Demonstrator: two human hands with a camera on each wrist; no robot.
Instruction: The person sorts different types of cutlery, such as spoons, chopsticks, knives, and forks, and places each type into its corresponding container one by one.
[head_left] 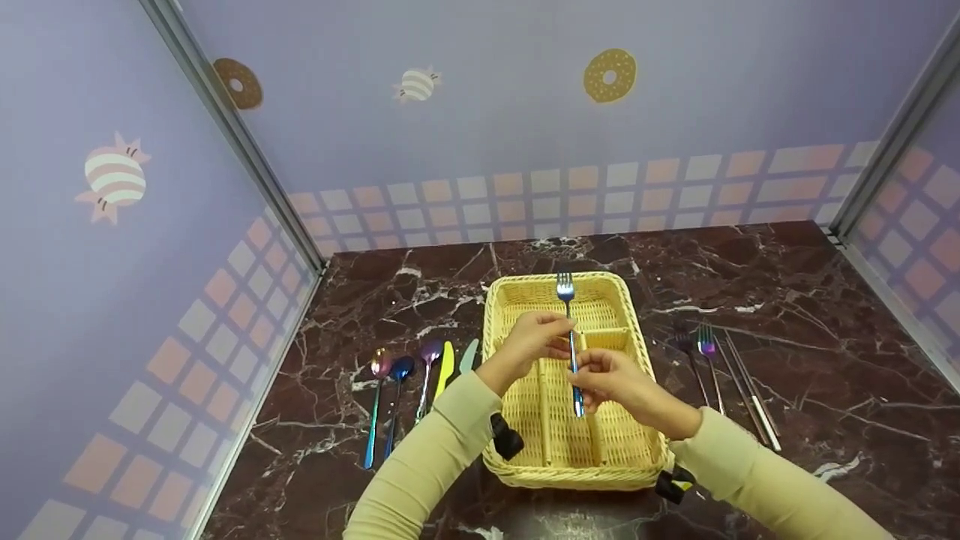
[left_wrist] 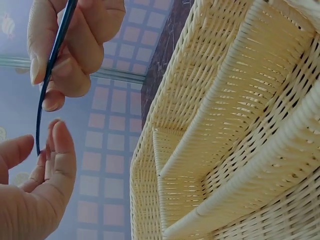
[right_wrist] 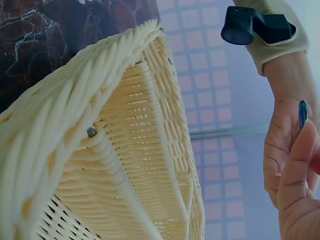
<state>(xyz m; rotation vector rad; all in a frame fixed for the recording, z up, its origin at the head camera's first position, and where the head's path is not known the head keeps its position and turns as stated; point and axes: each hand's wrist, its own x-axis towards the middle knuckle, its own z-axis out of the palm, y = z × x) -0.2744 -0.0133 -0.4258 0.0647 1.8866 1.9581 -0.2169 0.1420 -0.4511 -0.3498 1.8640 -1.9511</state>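
Right now, in the head view, a blue fork [head_left: 574,346] stands up the centre of the frame over a wicker basket [head_left: 570,475], tines toward the top. Your right grip [head_left: 611,379] pinches its handle between thumb and fingers, with the butt end showing below. Your left grip [head_left: 531,341] sits higher along the same fork, thumb and fingers set about the shaft; whether they press on it, you cannot tell. Left of centre on the dark surface [head_left: 420,304] lie three spoons [head_left: 402,367] and two knives [head_left: 445,366], partly behind your left sleeve; right of centre lie two forks [head_left: 706,341] and a pair of chopsticks [head_left: 754,398].

Through the left wrist camera, your right grip is at the upper left, closed on the fork, which curves down toward your left grip at the lower left. A gap shows between your left thumb and forefinger; the fork's far end is hidden there. The basket fills the right half.

From the right wrist, both hands overlap at the right edge, a short piece of the fork showing beside your right thumb; the basket spans the lower left.
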